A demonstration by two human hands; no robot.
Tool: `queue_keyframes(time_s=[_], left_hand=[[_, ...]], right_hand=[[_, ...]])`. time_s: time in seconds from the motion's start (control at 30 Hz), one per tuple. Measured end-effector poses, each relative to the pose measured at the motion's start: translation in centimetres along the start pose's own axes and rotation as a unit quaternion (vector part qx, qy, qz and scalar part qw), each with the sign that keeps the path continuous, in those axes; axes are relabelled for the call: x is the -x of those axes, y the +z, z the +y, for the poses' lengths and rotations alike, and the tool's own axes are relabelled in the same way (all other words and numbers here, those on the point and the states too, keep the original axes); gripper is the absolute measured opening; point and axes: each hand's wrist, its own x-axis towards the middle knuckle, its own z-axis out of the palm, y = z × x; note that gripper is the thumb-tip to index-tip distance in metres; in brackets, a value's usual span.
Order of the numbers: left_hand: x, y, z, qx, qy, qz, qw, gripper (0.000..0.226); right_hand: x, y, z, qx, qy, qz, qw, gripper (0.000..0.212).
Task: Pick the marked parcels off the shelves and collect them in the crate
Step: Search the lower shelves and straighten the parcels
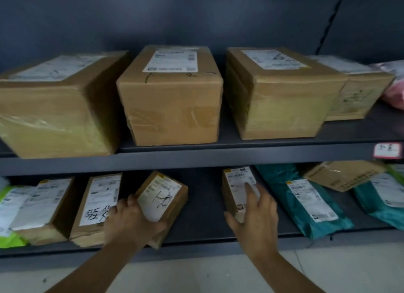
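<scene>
Cardboard parcel (161, 202) tilts on the lower shelf (203, 216), gripped by the left hand (131, 224); the right hand (256, 216) rests straight-fingered on a second parcel (237, 183).

Parcel depot: labelled cartons (170, 96) on dark metal shelving (218, 156).

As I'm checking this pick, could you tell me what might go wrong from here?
1. The left hand grips the tilted marked box by one end; it may slip or bump the neighbouring box.
2. The right hand only rests fingers on the narrow box; lifting it now, ungripped, might drop it.
</scene>
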Motion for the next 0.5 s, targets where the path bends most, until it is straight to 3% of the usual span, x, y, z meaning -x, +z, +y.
queue_keyframes(time_s=[0.07,0.13,0.23,0.33,0.5], left_hand=[[-0.1,0.2,0.6,-0.003,-0.033,-0.002,0.999,0.108],[-0.1,0.4,1.4,-0.015,-0.054,-0.001,0.998,0.109],[-0.2,1.1,1.8,-0.015,-0.077,0.006,0.997,0.11],[-0.3,1.4,2.0,-0.007,-0.092,0.013,0.996,0.11],[-0.7,0.9,2.3,-0.043,-0.088,0.009,0.995,0.104]], right_hand=[[-0.8,-0.5,0.7,0.029,0.089,-0.079,0.992,0.099],[-1.3,-0.4,1.4,-0.027,0.165,-0.149,0.975,0.102],[-1.3,0.5,1.6,-0.121,0.215,-0.135,0.96,0.107],[-0.4,1.5,1.3,-0.175,0.212,-0.107,0.955,0.109],[1.0,2.6,0.0,-0.223,0.125,-0.064,0.965,0.104]])
